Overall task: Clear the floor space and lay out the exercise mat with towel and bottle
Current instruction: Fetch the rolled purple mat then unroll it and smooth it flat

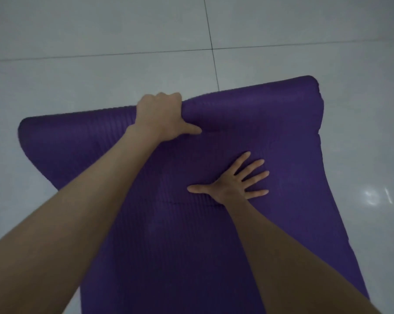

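On the left, the tiled floor (78, 30) is bare and pale, and it gives free room beside the mat's left corner. The purple exercise mat (168, 245) lies on this floor and runs from the bottom of the view up to its far end, which curls upward and is not flat yet. The left hand (162, 116) is closed over this curled far edge near its middle, fingers wrapped behind the edge and thumb lying on the top surface. More to the right, the right hand (232, 182) presses flat on the mat, all fingers spread wide and holding nothing.

The main risk, I think, is that the far end springs back into a curl when the left hand lets go, because the foam seems to keep its rolled shape. The mat can also slide on the shiny tiles if the push is strong. On the right, the floor is open as well, with only a light reflection. No towel and no bottle are in view.
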Demonstrator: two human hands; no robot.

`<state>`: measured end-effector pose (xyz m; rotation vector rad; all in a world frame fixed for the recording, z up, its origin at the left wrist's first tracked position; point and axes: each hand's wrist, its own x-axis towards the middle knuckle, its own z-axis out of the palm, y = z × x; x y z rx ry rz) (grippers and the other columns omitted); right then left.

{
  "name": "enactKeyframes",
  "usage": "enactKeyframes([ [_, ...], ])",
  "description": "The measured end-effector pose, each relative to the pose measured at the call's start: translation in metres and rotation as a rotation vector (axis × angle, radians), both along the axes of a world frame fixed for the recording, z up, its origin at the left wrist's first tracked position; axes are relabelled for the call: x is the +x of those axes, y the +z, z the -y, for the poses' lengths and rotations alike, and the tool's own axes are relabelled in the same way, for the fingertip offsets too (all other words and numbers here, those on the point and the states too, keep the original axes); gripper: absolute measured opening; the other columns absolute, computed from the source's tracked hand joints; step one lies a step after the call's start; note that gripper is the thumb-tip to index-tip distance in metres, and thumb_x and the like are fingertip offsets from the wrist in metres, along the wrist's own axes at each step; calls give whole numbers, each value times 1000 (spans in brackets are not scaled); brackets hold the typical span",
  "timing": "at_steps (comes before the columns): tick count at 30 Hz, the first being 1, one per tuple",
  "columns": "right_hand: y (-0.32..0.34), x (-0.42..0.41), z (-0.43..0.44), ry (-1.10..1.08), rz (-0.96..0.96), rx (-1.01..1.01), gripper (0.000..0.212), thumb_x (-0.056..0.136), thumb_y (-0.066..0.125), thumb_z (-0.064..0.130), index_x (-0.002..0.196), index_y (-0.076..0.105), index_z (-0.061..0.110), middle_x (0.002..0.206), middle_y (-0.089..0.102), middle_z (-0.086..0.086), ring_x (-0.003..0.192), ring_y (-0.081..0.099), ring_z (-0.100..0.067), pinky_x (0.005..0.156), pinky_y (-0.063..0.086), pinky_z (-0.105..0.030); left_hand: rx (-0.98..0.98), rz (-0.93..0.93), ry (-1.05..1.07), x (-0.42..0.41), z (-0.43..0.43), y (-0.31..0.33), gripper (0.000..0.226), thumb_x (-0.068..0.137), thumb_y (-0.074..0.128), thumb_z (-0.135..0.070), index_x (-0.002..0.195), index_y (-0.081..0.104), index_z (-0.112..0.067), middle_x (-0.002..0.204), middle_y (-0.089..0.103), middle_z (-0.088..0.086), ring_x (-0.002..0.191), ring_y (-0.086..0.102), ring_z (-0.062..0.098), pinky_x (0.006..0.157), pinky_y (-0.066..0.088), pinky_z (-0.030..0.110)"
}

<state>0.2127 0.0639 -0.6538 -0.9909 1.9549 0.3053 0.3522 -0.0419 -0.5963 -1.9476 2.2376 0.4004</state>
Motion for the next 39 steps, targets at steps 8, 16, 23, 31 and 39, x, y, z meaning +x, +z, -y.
enactKeyframes([
  [8,0,2,2,2,-5,16,171,31,75,82,125,-54,19,135,-57,-16,129,-46,-42,100,-16,-72,756,-376,313,20,23,11,80,66,43,-86,105,69,-21,107,70,3,92,69,25,92,51,42],
  [16,0,2,2,2,-8,3,172,29,75,81,125,-53,19,136,-57,-16,129,-47,-41,100,-17,-72,699,-292,303,12,27,-1,72,64,67,-71,100,65,-9,97,68,7,88,66,27,87,53,41],
  [23,3,1,3,18,11,21,170,31,74,82,130,-50,20,137,-56,-16,129,-45,-43,99,-18,-72,-340,-112,58,-6,32,23,50,79,61,-59,100,55,-14,100,66,9,94,59,30,87,29,39],
  [31,1,-1,8,28,13,76,171,31,76,81,129,-51,20,135,-58,-16,128,-47,-43,99,-17,-74,-1041,117,-93,-1,23,-41,36,79,60,-50,96,62,-19,94,66,0,94,57,18,94,29,44],
  [39,-3,-3,10,42,32,102,170,31,75,81,123,-55,19,131,-60,-18,126,-48,-45,96,-18,-75,-116,-14,107,4,54,-71,68,95,35,-55,151,13,-24,159,13,6,147,8,22,111,0,62],
])
